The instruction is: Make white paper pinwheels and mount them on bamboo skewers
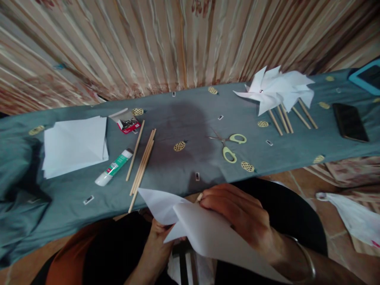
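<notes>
A white paper pinwheel (204, 229) with folded blades is held over my lap, just off the table's front edge. My left hand (160, 241) is closed on its left side from below, and the blades hide part of those fingers. Behind the paper, my right hand (237, 209) has its fingers curled round a wooden stick (200, 196); only the tip of the stick shows. Where stick and paper meet is hidden from view.
Left on the cloth-covered table (190, 122): paper sheets (77, 144), an opened box of small metal pins (127, 123), a glue tube (115, 167), several wooden sticks (143, 162). Right: scissors (227, 144) with blades apart, finished pinwheels (279, 89), a phone (350, 122), a blue-edged tablet (366, 77).
</notes>
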A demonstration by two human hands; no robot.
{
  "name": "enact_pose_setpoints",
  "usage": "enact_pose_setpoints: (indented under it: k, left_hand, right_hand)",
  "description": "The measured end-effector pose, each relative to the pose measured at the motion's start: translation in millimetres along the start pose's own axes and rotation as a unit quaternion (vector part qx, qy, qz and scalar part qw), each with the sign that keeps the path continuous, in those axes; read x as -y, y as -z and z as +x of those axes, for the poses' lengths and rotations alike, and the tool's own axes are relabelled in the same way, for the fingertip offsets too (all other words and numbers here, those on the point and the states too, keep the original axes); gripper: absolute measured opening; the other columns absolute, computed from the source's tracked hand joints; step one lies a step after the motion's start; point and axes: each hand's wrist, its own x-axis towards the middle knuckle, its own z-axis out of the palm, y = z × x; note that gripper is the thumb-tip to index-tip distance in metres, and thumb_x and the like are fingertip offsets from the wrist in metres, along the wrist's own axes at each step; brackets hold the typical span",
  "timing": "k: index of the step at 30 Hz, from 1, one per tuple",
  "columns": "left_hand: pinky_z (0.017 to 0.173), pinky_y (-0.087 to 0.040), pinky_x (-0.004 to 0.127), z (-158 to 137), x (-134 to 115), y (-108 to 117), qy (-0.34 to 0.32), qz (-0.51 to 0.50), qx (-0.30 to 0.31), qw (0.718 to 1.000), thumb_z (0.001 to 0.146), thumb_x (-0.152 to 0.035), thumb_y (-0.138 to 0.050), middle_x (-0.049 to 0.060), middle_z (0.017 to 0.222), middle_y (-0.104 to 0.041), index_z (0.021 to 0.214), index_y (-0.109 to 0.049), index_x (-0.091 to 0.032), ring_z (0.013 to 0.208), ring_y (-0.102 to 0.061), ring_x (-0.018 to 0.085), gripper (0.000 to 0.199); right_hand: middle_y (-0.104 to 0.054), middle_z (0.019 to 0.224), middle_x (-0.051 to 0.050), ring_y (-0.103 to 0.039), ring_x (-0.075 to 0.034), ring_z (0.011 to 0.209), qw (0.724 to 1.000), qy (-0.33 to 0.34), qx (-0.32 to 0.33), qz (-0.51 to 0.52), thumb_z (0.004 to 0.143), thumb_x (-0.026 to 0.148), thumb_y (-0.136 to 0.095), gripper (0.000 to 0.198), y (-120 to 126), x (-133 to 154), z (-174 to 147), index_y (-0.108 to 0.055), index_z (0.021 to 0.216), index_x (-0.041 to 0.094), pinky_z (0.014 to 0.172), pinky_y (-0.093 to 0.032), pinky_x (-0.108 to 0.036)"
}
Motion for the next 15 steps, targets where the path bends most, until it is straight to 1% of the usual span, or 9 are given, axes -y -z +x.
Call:
enact_pose_setpoints:
  k: [4,9,12,15]
  left_hand:
    - [0.040,-0.037,0.024,0.9,-0.5,-0.1,0.021,-0.016,0.023,0.999,0.044,-0.056,-0.083,0.001,0.039,-0.053,0.046,-0.064,-0.018,0.038,-0.042,0.010,0.043]
    - [0.040,-0.037,0.024,1.7,5.4,2.5,0.038,-0.022,0.018,0.999,0.043,-0.055,-0.084,0.001,0.038,-0.052,0.044,-0.063,-0.018,0.038,-0.041,0.010,0.042]
    - [0.043,-0.037,0.023,-0.6,5.1,1.1,0.048,-0.035,0.017,0.998,0.043,-0.050,-0.085,0.001,0.039,-0.053,0.042,-0.062,-0.017,0.040,-0.042,0.009,0.040]
    - [0.044,-0.035,0.020,-2.7,3.3,-1.8,0.068,-0.054,0.025,0.996,0.044,-0.045,-0.087,0.000,0.038,-0.051,0.039,-0.061,-0.016,0.040,-0.041,0.007,0.039]
  right_hand:
    - [-0.071,0.088,-0.011,-0.067,-0.020,0.082,0.999,-0.016,0.007,0.028,0.088,0.015,-0.054,0.016,-1.9,-1.1,-1.8,-0.059,0.104,0.012,0.073,-0.057,-0.034]
    - [-0.071,0.091,-0.010,-0.068,-0.020,0.087,0.999,-0.033,0.023,0.037,0.093,0.021,-0.051,0.017,-0.7,-1.1,-4.3,-0.058,0.106,0.013,0.078,-0.056,-0.033]
    - [-0.071,0.093,-0.009,-0.068,-0.019,0.089,0.997,-0.049,0.041,0.045,0.091,0.024,-0.056,0.019,0.9,-1.3,-5.8,-0.058,0.107,0.015,0.079,-0.055,-0.030]
    - [-0.070,0.094,-0.006,-0.067,-0.016,0.087,0.992,-0.093,0.056,0.063,0.085,0.018,-0.060,0.019,0.5,-2.8,-6.0,-0.059,0.104,0.017,0.078,-0.053,-0.026]
